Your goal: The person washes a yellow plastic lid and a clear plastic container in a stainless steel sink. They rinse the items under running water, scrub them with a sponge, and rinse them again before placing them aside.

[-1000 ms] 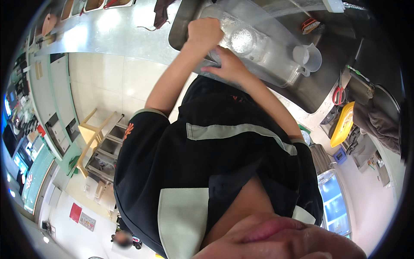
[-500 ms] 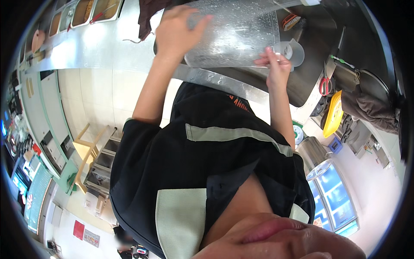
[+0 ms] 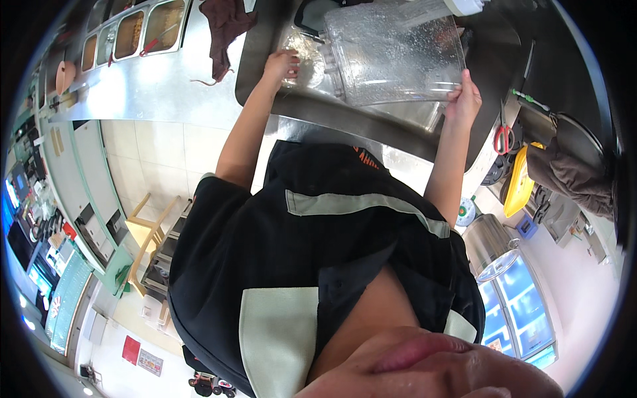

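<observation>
My right hand (image 3: 464, 103) grips the near right corner of a clear plastic container (image 3: 398, 60), wet with droplets, held tilted over a steel sink (image 3: 371, 123). At the sink's left side, apart from that container, my left hand (image 3: 283, 66) has its fingers curled; what they hold, if anything, is hidden. Between the left hand and the container lies shiny, see-through material (image 3: 315, 69) whose shape I cannot make out. A clear piece with a white end (image 3: 464, 6) reaches over the container's far right corner.
Left of the sink, a dark brown cloth (image 3: 224, 36) lies on the steel counter (image 3: 146, 83), with food pans (image 3: 129, 34) farther left. To the right are red-handled scissors (image 3: 504, 138), a yellow tray (image 3: 519, 182) and a brown towel (image 3: 567, 169).
The clear container has shifted right with my right hand, covering the brush and measuring cup. My left hand has come off the container and moved down to the sink's left side, its fingers curling.
</observation>
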The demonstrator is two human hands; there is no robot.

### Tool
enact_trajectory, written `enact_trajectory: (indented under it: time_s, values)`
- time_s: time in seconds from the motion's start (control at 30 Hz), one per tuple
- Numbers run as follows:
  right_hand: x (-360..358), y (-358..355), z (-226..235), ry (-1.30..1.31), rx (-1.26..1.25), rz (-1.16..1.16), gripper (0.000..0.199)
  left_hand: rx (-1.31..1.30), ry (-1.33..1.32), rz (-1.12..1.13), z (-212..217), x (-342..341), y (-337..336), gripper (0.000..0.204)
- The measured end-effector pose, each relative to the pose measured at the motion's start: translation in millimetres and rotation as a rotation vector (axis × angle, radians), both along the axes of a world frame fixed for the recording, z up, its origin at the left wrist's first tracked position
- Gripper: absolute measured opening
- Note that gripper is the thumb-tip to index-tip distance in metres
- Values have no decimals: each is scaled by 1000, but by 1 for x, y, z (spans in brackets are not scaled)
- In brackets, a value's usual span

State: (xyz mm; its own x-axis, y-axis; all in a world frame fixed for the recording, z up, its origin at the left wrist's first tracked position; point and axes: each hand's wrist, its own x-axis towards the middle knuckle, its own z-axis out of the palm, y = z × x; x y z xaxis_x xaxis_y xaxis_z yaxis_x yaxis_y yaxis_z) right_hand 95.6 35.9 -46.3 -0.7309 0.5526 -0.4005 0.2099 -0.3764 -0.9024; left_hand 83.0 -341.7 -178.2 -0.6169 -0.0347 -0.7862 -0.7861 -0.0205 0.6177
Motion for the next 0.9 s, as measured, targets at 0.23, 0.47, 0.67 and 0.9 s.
enact_trajectory:
  time_s: [0.23, 0.47, 0.67, 0.9]
  values:
    - [-14, 0, 8, -48, 131, 60, 28, -603, -299, -516, -189, 2, -26, 45]
    - [14, 14, 10, -53, 553, 180, 25, -785, -272, -399, -192, 3, 0, 71]
    - [11, 4, 15, -318, 916, 283, 45, -831, -259, -546, -185, -8, 4, 59]
    - [13, 9, 5, -312, 1001, 210, 57, -534, -471, -1177, -203, -2, -20, 27]
